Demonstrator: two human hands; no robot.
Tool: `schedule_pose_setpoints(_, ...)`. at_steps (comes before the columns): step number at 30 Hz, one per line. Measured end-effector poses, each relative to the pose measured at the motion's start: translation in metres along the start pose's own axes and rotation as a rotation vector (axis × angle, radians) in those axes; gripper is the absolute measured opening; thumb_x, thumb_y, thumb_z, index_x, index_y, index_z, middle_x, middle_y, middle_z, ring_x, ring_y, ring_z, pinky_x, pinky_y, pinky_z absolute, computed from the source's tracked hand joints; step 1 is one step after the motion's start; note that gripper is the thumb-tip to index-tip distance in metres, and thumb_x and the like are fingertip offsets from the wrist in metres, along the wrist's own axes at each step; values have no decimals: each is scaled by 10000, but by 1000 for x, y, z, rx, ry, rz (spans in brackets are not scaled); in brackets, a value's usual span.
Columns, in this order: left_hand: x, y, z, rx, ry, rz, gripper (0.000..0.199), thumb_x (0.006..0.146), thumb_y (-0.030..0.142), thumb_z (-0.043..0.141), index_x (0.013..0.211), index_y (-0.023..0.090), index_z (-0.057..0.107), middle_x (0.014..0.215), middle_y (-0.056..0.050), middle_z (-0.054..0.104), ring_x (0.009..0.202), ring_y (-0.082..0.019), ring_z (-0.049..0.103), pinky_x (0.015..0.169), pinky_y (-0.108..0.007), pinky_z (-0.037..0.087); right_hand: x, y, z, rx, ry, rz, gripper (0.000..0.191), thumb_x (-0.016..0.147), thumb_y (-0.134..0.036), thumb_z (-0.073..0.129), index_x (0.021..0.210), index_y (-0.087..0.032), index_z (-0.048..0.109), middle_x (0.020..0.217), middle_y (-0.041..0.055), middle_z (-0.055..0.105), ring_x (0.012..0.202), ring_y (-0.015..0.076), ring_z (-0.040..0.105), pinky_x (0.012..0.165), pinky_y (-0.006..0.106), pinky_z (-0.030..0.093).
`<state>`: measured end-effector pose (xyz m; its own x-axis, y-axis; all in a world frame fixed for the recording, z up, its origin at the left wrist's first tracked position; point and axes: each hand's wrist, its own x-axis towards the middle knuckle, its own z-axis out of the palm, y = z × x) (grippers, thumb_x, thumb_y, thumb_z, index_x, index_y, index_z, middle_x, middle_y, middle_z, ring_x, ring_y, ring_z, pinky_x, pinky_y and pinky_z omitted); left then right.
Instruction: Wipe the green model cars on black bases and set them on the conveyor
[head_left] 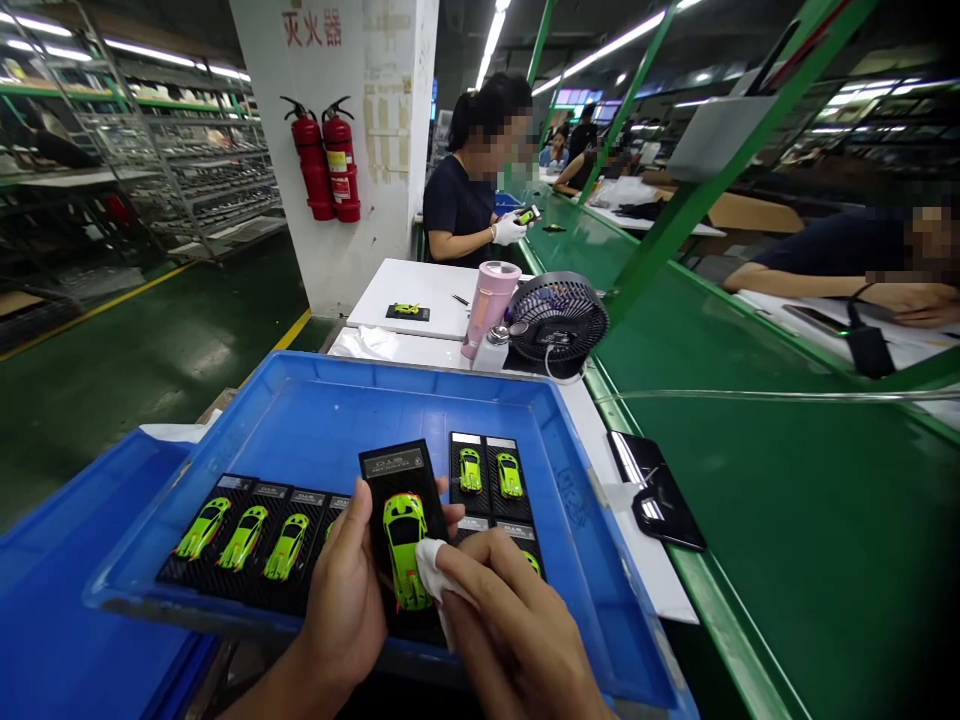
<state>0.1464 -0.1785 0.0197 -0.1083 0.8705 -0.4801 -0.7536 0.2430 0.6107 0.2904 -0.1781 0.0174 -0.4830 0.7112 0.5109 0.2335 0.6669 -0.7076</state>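
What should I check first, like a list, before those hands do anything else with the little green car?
1. Left hand gripping the black base: ok.
2. Green car sitting on its base: ok.
3. Right hand pinching the white cloth against the car: ok.
4. Car perfectly clean: cannot tell, too small to see.
5. Other cars resting inside the blue tray: ok.
6. Pink bottle standing outside the tray: ok.
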Motion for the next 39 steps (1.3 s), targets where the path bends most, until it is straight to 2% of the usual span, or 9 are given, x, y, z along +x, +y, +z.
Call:
schedule_pose_setpoints(2,0,1,1,4,-15,0,473,914,440,434,1115,69,648,990,-151,735,898,-270,695,824,-367,532,-4,-1,-8,43,15,24,389,876,-40,470,1196,-246,549,839,49,529,687,155,538,564,266,475)
schedule_pose_setpoints(7,3,5,4,-46,-71,-133,460,929,409,411,1171,66,600,1018,-167,721,897,-286,697,867,-426,519,-12,9,-26,31,242,156,285,875,-99,535,1082,-270,629,860,34,568,675,145,571,525,225,478)
schedule_pose_setpoints(9,5,6,4,-82,-67,-187,430,930,388,417,1142,61,599,980,-167,724,868,-300,702,872,-466,512,-15,13,-27,34,256,207,241,878,-137,557,1063,-267,643,882,37,593,695,151,591,527,219,485)
schedule_pose_setpoints(12,8,4,5,-166,-53,-224,349,925,362,441,1069,84,596,898,-156,724,830,-296,705,845,-497,520,-18,17,-24,69,244,247,194,885,-167,564,1030,-255,658,897,39,615,754,162,620,590,222,513)
schedule_pose_setpoints(15,10,0,5,-222,-17,-238,278,928,355,442,1002,127,583,832,-136,712,777,-255,706,791,-458,548,-20,16,-20,94,242,245,201,888,-145,558,1031,-252,651,903,34,611,785,154,617,638,219,519)
schedule_pose_setpoints(19,12,-8,3,-236,59,-241,193,928,317,455,978,169,570,752,-94,692,649,-199,688,626,-342,567,-22,15,-17,94,188,144,317,902,-65,496,1155,-235,586,929,44,561,798,136,578,631,218,504)
schedule_pose_setpoints(24,12,-14,1,-222,85,-242,186,927,284,465,926,143,587,676,-64,663,557,-160,648,520,-265,533,-22,19,-14,-15,128,41,415,893,-8,476,1262,-192,514,953,70,529,817,144,547,655,252,496)
schedule_pose_setpoints(35,12,-16,-1,-247,113,-225,157,912,281,501,942,155,589,694,-55,655,588,-159,648,548,-264,530,-3,9,-23,-370,-67,-98,423,881,-11,392,1228,-203,539,887,80,521,688,156,529,539,252,457)
schedule_pose_setpoints(39,13,-14,-3,-208,101,-190,196,907,317,504,1047,196,568,725,-52,675,615,-178,668,586,-312,552,-15,16,-32,-291,-41,-4,404,898,-35,407,1243,-218,510,910,64,529,736,141,550,620,230,475)
